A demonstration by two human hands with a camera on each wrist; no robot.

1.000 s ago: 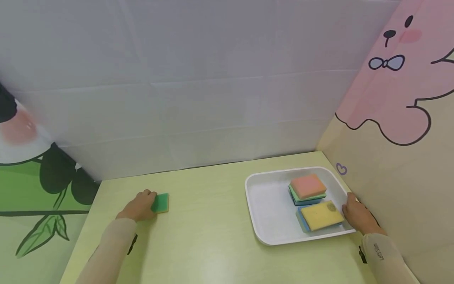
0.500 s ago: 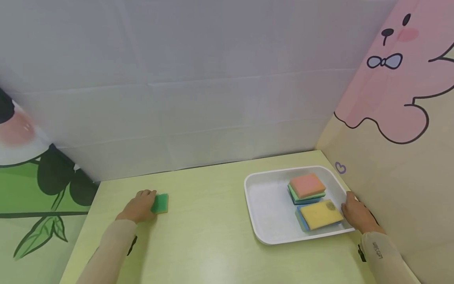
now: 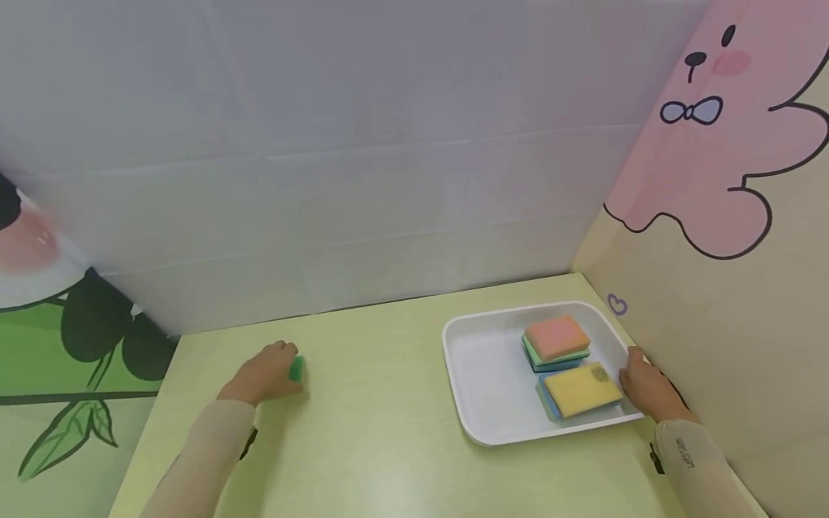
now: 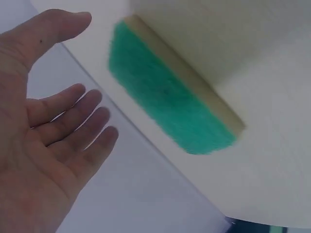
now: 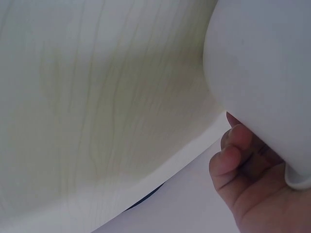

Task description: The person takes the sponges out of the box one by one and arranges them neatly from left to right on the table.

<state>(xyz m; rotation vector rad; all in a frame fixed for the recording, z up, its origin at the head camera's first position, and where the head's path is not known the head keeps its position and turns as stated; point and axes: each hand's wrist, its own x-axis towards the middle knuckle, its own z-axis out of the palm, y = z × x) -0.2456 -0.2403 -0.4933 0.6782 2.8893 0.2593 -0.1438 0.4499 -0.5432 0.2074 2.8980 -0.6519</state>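
Left grip (image 3: 264,374) loose, thumb spread well away from my 4 fingers; the left wrist view shows a gap between them and the green sponge (image 4: 165,92). That sponge lies on the bench (image 3: 369,374) toward its left end, green face up, tan edge along 1 side; seen from my head, the hand covers most of it. Right grip (image 3: 653,388) clasps the white tray (image 3: 486,374) at its right rim, fingers curled under the wall. Tray sits on the right of the bench, well apart from the green sponge. In its right half, 2 piles: at the back, an orange sponge (image 3: 557,337) above light green and dark blue layers; in front, a yellow sponge (image 3: 583,389) with 1 dark round mark, blue showing beneath, set askew. Sleeves (image 3: 214,446) beige, small dark lettering on the right 1. Pale creased backdrop (image 3: 363,165) behind; on the right wall (image 3: 777,324), a pink bear (image 3: 686,158) and a small purple heart (image 3: 617,304)
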